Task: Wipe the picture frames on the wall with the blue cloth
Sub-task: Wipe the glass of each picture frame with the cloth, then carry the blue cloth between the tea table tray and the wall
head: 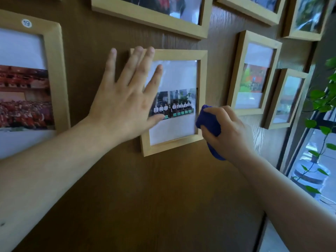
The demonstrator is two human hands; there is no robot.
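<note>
Bunching the blue cloth [207,120] in a closed fist, the right hand [227,131] presses it against the right rail of the small wooden frame [202,91]. Spread flat, the left hand [125,104] covers that frame's left side on the brown wall [145,197].

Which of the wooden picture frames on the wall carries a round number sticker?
The large frame at far left: a white sticker reading 19 sits on its top edge. No other frame shows one.
</note>
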